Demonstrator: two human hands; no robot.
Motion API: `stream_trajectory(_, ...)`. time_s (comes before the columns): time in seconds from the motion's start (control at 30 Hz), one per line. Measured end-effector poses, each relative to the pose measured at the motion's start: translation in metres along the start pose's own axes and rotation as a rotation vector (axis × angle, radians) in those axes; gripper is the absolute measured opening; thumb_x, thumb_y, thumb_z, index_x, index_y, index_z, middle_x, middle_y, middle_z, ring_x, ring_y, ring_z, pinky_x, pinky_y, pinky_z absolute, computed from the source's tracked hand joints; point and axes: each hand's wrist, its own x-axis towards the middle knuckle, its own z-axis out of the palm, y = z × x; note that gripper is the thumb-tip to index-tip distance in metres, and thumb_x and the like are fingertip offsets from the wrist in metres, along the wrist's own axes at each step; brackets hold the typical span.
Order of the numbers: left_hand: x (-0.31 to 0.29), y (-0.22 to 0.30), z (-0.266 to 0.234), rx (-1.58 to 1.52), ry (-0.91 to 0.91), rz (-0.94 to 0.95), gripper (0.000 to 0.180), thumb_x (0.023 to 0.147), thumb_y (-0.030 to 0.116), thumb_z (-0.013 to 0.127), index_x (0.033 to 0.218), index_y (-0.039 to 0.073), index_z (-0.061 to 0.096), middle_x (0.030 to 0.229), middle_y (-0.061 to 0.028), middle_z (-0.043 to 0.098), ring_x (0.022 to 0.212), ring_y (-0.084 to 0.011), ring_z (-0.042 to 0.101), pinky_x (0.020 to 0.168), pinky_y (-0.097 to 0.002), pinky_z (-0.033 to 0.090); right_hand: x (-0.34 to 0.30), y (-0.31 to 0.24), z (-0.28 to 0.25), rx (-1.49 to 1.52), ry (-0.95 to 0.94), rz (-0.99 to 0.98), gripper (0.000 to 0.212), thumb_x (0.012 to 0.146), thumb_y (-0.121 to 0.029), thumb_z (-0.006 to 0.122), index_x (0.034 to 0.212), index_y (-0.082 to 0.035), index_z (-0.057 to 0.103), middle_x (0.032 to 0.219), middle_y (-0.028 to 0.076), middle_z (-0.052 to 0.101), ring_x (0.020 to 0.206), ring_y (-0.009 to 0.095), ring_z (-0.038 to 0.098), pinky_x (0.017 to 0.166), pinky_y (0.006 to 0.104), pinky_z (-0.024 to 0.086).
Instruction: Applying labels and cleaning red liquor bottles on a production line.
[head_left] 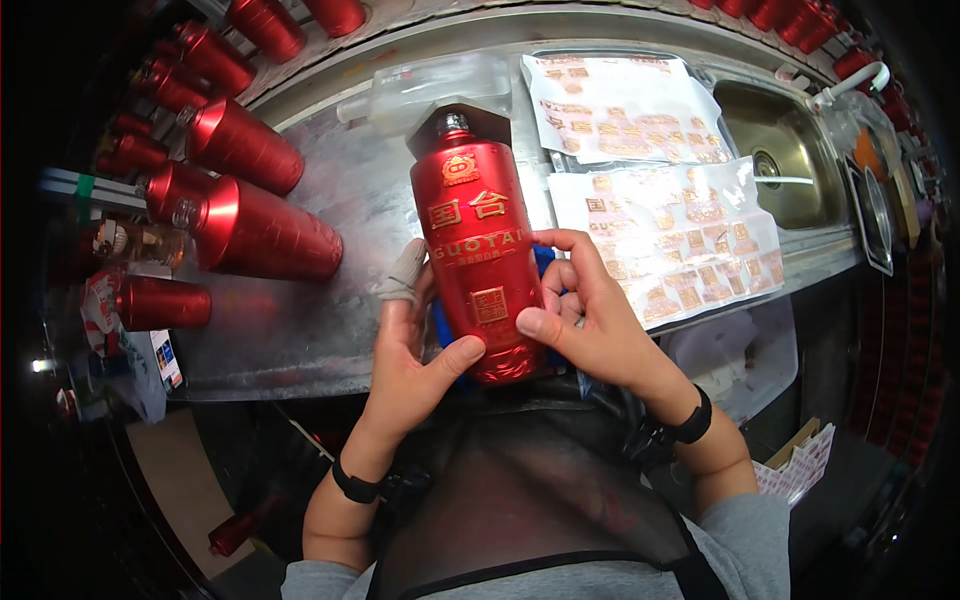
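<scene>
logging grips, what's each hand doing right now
Left hand: holding the red bottle, thumb on front.
Right hand: holding the red bottle's right side.

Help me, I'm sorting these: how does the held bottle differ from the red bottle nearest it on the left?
The held bottle carries gold characters and emblems; the left bottle shows none on its visible side. The held bottle is between left hand and right hand; the left bottle rests on the metal counter. Both are shiny red with clear necks.
</scene>
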Motion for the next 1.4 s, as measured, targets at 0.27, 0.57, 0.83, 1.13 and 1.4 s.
stream_trajectory(0.27, 0.000, -0.001, -0.010, -0.155, 0.001, -0.063, 0.094, 0.086, 0.019, 0.073, 0.153, -0.002, 0.011, 0.153, -0.0228, 0.030, 0.142, -0.0309, 0.030, 0.118, -0.0421, 0.020, 0.001, -0.009, 0.000, 0.026, 0.000, 0.034, 0.082, 0.076, -0.024, 0.082, 0.139, -0.003, 0.033, 0.078, -0.002, 0.046, 0.070, 0.006, 0.044, 0.062, 0.0210, 0.039)
stream_trajectory(0.57, -0.001, -0.008, -0.007, -0.150, 0.048, -0.018, 0.093, 0.086, 0.015, 0.073, 0.153, -0.002, 0.012, 0.151, -0.0240, 0.031, 0.142, -0.0309, 0.032, 0.117, -0.0416, 0.022, 0.003, -0.012, 0.002, -0.002, 0.093, 0.054, 0.059, 0.082, -0.016, 0.077, 0.131, -0.005, 0.047, 0.073, -0.005, 0.050, 0.063, 0.001, 0.045, 0.059, 0.0172, 0.037)
stream_trajectory(0.83, -0.005, -0.010, -0.005, 0.040, 0.011, 0.037, 0.098, 0.083, 0.020, 0.077, 0.152, -0.004, 0.012, 0.151, -0.0233, 0.031, 0.142, -0.0304, 0.031, 0.117, -0.0402, 0.023, 0.004, -0.014, -0.024, 0.493, 0.466, 0.089, 0.025, 0.089, -0.007, 0.060, 0.112, -0.001, 0.056, 0.083, 0.002, 0.059, 0.067, 0.008, 0.060, 0.064, 0.0225, 0.051)
stream_trajectory(1.13, -0.005, -0.005, 0.003, 0.010, 0.050, 0.051, 0.096, 0.083, 0.021, 0.078, 0.152, -0.002, 0.016, 0.152, -0.0229, 0.030, 0.142, -0.0323, 0.030, 0.116, -0.0410, 0.024, 0.010, -0.045, 0.024, -0.606, 0.312, -0.674, 0.029, 0.079, 0.001, 0.069, 0.106, 0.001, 0.058, 0.089, 0.017, 0.061, 0.078, 0.032, 0.063, 0.069, 0.0375, 0.051)
stream_trajectory(1.4, -0.006, 0.012, -0.011, 0.806, -0.076, 0.333, 0.049, 0.089, 0.042, 0.064, 0.133, 0.021, 0.062, 0.154, -0.0306, 0.022, 0.142, -0.0442, 0.028, 0.111, -0.0630, 0.015, -0.029, -0.020, 0.000, -0.819, 0.071, -1.055, 0.028, 0.064, -0.003, 0.072, 0.092, -0.009, 0.071, 0.087, 0.006, 0.066, 0.071, 0.024, 0.060, 0.060, 0.0337, 0.046)
